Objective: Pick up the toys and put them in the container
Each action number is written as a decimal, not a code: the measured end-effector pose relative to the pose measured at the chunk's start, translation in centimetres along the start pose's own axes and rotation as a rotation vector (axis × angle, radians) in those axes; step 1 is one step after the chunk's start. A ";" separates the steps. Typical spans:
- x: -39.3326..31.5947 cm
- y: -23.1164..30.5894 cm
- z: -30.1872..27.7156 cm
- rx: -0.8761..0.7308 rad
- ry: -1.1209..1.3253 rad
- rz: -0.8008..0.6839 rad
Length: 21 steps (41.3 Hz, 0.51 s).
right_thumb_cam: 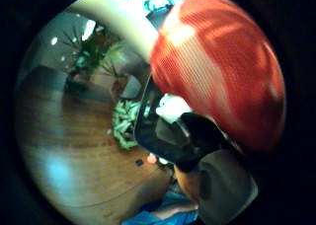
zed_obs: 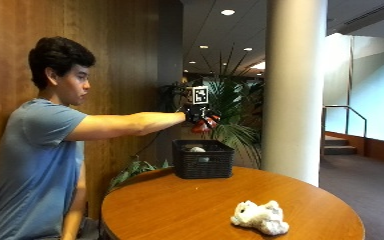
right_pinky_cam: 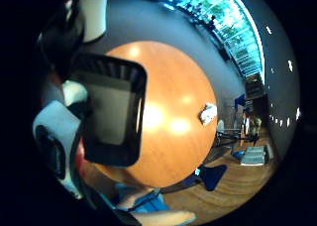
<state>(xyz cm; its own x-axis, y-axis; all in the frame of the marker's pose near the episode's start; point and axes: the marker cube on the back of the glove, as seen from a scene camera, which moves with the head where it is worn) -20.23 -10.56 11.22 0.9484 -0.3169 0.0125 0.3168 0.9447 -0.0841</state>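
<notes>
In the outside view my gloved right hand is stretched out above the black basket and grips a red toy. The red toy fills much of the thumb side palm view, a mesh-textured rounded shape. A white toy lies inside the basket, also visible as the white toy below my palm. The basket sits near the table's far edge. A white plush toy lies on the round wooden table near its front edge, apart from the basket; the same plush toy shows in the little finger side view.
A thick white pillar stands just behind the table. Potted plants grow behind the basket. A wood-panelled wall runs behind the person. A blue chair stands on the floor beside the table.
</notes>
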 end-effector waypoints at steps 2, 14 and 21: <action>0.3 0.3 0.4 -0.040 0.014 -0.021; 2.8 0.2 -1.7 -0.013 0.011 -0.075; 5.9 -0.1 -3.6 0.010 0.052 -0.017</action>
<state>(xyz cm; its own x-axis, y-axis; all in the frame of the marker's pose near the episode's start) -14.74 -12.85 7.76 0.9409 -0.3365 -0.0382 0.3331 0.9399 -0.0749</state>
